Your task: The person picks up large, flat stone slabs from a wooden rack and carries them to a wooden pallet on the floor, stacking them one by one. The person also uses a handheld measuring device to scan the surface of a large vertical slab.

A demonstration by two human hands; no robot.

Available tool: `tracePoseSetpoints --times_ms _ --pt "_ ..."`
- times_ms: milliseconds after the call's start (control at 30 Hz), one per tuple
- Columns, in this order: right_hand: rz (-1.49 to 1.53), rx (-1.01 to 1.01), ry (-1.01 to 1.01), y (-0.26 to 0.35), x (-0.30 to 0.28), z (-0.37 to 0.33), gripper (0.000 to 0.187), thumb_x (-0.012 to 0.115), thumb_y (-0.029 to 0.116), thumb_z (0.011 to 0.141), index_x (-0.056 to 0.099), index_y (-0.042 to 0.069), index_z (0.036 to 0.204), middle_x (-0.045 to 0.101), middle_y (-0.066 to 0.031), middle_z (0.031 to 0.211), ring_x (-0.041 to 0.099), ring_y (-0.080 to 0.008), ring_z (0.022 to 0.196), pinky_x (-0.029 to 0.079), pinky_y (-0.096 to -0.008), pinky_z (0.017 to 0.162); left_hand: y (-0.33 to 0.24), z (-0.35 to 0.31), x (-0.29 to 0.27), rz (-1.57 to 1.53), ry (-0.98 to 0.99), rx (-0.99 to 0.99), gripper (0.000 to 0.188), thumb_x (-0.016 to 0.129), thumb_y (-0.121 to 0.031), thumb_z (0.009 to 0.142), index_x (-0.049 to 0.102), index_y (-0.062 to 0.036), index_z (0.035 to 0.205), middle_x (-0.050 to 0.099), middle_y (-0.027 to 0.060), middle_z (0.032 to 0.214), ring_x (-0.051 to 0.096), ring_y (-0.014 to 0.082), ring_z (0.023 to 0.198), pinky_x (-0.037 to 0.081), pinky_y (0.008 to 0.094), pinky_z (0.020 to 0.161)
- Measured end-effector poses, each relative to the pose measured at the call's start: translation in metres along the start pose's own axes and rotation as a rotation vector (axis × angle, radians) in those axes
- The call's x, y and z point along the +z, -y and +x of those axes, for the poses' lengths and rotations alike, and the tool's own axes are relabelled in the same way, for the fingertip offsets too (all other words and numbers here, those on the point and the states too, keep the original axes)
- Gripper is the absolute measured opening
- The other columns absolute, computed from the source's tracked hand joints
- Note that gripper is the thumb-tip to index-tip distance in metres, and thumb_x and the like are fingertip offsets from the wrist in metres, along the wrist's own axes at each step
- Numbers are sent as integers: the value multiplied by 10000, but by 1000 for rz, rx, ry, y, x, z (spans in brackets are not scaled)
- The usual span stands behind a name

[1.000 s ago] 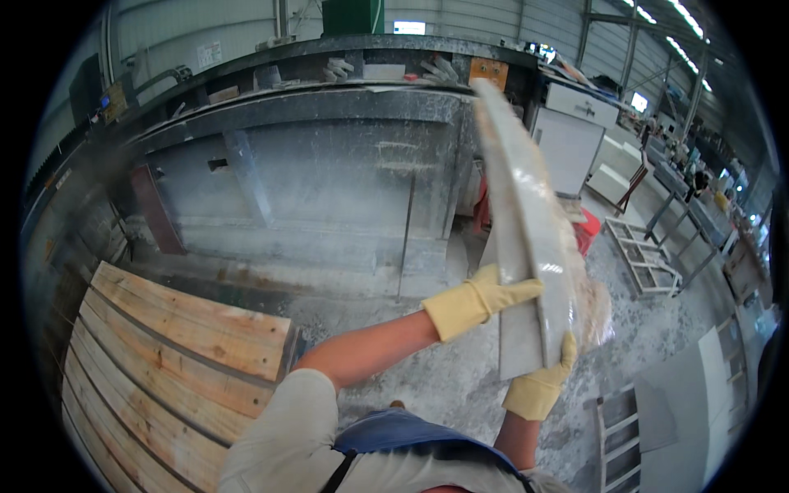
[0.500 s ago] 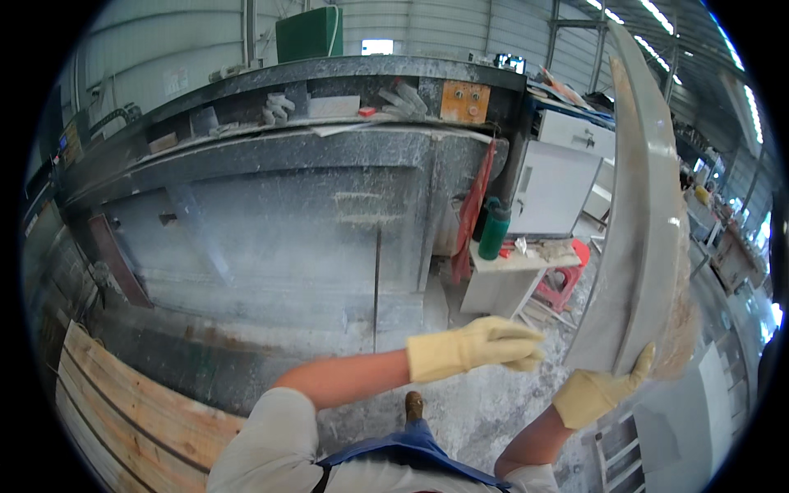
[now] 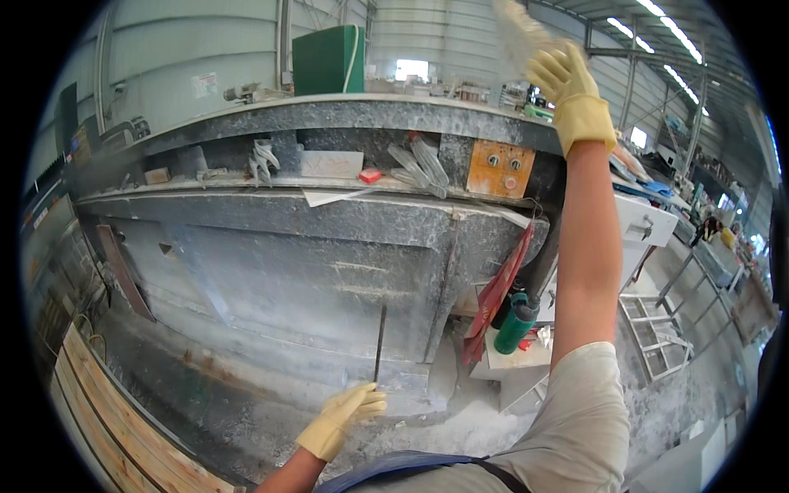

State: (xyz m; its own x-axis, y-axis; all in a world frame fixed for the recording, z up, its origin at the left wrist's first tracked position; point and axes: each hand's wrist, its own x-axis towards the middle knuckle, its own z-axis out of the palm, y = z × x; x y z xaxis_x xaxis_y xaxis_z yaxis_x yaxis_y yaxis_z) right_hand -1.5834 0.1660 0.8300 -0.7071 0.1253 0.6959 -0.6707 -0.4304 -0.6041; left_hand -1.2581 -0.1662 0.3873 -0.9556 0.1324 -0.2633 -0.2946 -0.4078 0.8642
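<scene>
My right hand [image 3: 565, 76], in a yellow rubber glove, is raised on an outstretched arm at the upper right, its fingers bent against a pale, motion-blurred piece [image 3: 522, 33]. That piece looks like the end of the grey stone slab; the picture's edge cuts off the rest. Low in the middle is my left hand [image 3: 341, 419], gloved alike, with fingers stretched out and nothing in them. Its fingertips appear close to the lower end of a thin dark upright strip [image 3: 380, 345] on the front of a dusty grey machine bench [image 3: 312, 246].
The bench's ledge bears gloves [image 3: 263, 160], a red block [image 3: 371, 175] and an orange switch panel [image 3: 500, 168]. A red cloth [image 3: 497, 296] hangs beside a green bottle [image 3: 516, 324]. Wooden planks [image 3: 123, 419] lie lower left; a white metal frame [image 3: 657, 337] lies at right.
My right hand has risen from the lower right to the top, and the slab has left the right side of the view. My left hand has moved down and left. The view has shifted.
</scene>
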Motion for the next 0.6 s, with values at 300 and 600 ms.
tracePoseSetpoints --times_ms 300,600 --pt "-284 424 -225 -162 -121 -99 587 535 500 1067 732 -53 1072 775 -180 962 730 -255 727 605 -343 668 145 6 -115 -19 -188 -277 496 636 -320 1048 601 81 1337 696 236 1263 708 323 1157 567 418 1025" --pt "-188 456 -206 -198 -140 -87 674 446 526 1099 599 -90 1327 688 -223 1302 699 -313 1129 557 -384 998 244 -15 -228 132 -481 -518 519 668 -333 985 596 94 1270 717 212 1218 728 297 1079 596 369 899"
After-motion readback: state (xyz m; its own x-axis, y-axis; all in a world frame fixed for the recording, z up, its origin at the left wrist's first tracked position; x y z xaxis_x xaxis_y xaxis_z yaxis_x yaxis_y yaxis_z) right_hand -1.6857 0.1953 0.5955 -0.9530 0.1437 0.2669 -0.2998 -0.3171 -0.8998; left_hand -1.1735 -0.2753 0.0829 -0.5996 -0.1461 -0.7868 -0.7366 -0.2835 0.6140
